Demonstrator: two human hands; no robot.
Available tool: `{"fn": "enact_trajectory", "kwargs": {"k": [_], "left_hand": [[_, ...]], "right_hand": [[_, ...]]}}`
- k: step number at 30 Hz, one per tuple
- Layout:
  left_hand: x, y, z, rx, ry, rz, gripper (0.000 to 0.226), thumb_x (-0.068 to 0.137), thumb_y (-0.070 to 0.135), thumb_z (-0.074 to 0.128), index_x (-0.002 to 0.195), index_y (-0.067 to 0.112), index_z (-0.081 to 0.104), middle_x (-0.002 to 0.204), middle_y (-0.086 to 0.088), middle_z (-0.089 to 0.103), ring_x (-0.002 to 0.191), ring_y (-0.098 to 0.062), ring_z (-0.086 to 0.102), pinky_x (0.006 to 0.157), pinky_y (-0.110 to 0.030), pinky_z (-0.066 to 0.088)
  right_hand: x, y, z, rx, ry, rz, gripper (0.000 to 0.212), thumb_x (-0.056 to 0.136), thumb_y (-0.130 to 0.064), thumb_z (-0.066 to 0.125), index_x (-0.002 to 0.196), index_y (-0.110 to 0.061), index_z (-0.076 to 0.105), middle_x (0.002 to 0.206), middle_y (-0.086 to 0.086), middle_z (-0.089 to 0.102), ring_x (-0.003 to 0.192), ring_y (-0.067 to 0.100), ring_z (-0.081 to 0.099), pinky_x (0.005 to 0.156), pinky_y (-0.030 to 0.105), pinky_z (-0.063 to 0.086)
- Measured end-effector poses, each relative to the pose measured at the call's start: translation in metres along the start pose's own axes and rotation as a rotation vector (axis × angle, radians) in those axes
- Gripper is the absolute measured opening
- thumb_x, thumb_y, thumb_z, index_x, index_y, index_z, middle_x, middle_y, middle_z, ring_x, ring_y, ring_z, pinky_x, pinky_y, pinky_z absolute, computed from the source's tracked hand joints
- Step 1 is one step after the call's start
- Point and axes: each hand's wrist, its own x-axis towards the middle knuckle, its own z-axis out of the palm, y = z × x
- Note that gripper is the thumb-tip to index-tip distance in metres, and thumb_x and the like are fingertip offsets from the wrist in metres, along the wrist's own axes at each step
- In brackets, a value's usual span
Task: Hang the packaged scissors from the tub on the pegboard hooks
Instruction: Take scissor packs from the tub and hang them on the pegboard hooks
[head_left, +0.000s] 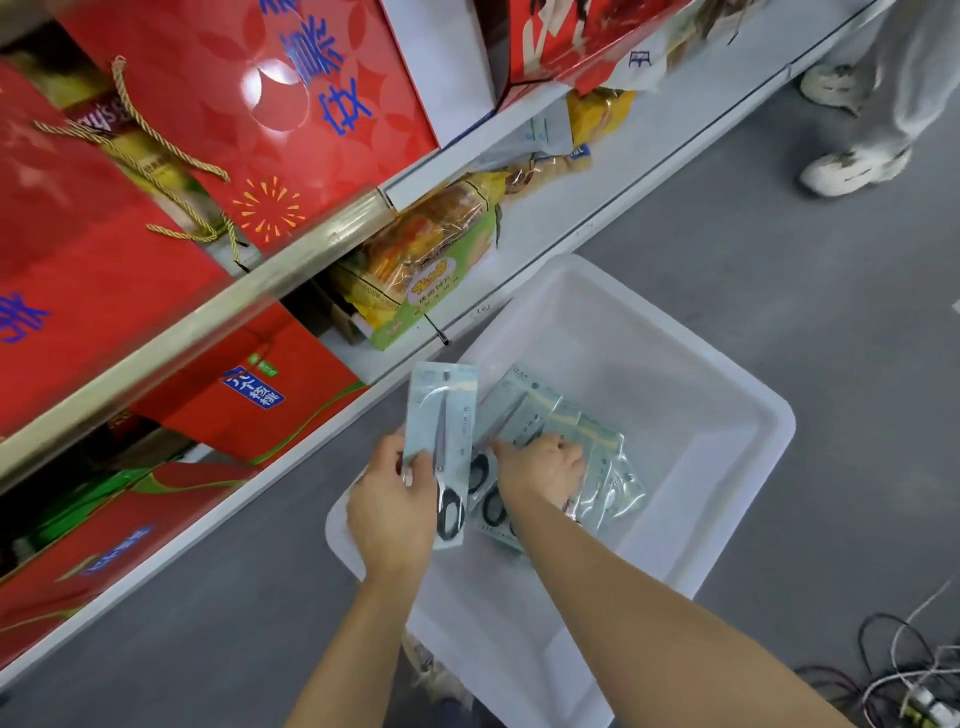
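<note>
Pick-up step: the left hand (390, 512) holds one scissors pack (444, 441) at the tub's (727, 395) nine o'clock rim, the right hand's fingers (540, 457) press the remaining packs (582, 452); next, presumably, grasping one and finding the unseen pegboard.

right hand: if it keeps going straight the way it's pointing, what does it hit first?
Probably the packaged scissors fanned on the tub floor; the right hand already hovers over or touches them. Depth is unclear.

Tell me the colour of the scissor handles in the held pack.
Black, seen in the head view.
</note>
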Motion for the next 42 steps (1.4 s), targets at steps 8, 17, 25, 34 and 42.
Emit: {"fn": "enact_trajectory", "kwargs": {"k": [8, 17, 25, 34, 42], "left_hand": [[-0.018, -0.001, -0.032, -0.275, 0.063, -0.181, 0.009, 0.091, 0.020, 0.059, 0.084, 0.023, 0.062, 0.072, 0.005, 0.066, 0.063, -0.014, 0.060, 0.050, -0.023, 0.045], [-0.013, 0.011, -0.083, -0.654, 0.118, -0.179, 0.038, 0.092, 0.009, 0.065, 0.122, 0.032, 0.061, 0.104, 0.019, 0.071, 0.094, 0.007, 0.066, 0.080, -0.016, 0.055], [-0.012, 0.055, -0.205, -0.812, 0.443, 0.010, 0.066, 0.093, 0.001, 0.061, 0.142, 0.043, 0.046, 0.117, -0.001, 0.070, 0.106, -0.011, 0.064, 0.094, -0.026, 0.052], [-0.004, 0.102, -0.384, -0.792, 0.739, 0.234, 0.073, 0.093, 0.007, 0.060, 0.143, 0.055, 0.036, 0.105, 0.000, 0.070, 0.058, 0.001, 0.045, 0.064, -0.011, 0.042], [0.029, 0.143, -0.526, -0.732, 0.921, 0.385, 0.070, 0.094, 0.003, 0.058, 0.145, 0.046, 0.038, 0.099, 0.025, 0.053, 0.066, 0.019, 0.050, 0.062, -0.003, 0.040]], "right_hand": [[0.001, -0.044, 0.032, 0.109, 0.163, 0.206, 0.074, 0.073, -0.043, 0.079, 0.120, -0.006, 0.037, 0.123, 0.012, 0.048, 0.110, 0.029, 0.046, 0.094, 0.038, 0.036], [-0.033, -0.037, -0.011, 0.677, 0.090, -0.084, 0.047, 0.092, -0.016, 0.061, 0.135, -0.017, 0.041, 0.113, 0.013, 0.066, 0.088, 0.029, 0.061, 0.082, 0.040, 0.053], [-0.142, -0.067, -0.104, 0.972, -0.106, -0.625, 0.083, 0.084, -0.004, 0.070, 0.143, -0.051, 0.034, 0.131, 0.000, 0.064, 0.103, 0.016, 0.068, 0.089, 0.041, 0.057], [-0.300, -0.175, -0.220, 1.003, -0.427, -1.215, 0.087, 0.086, 0.004, 0.066, 0.149, -0.043, 0.030, 0.134, -0.006, 0.060, 0.110, 0.012, 0.066, 0.092, 0.041, 0.056], [-0.415, -0.273, -0.261, 1.121, -0.449, -1.410, 0.081, 0.083, 0.004, 0.069, 0.147, -0.037, 0.039, 0.104, 0.000, 0.073, 0.082, 0.002, 0.069, 0.071, 0.021, 0.057]]}}
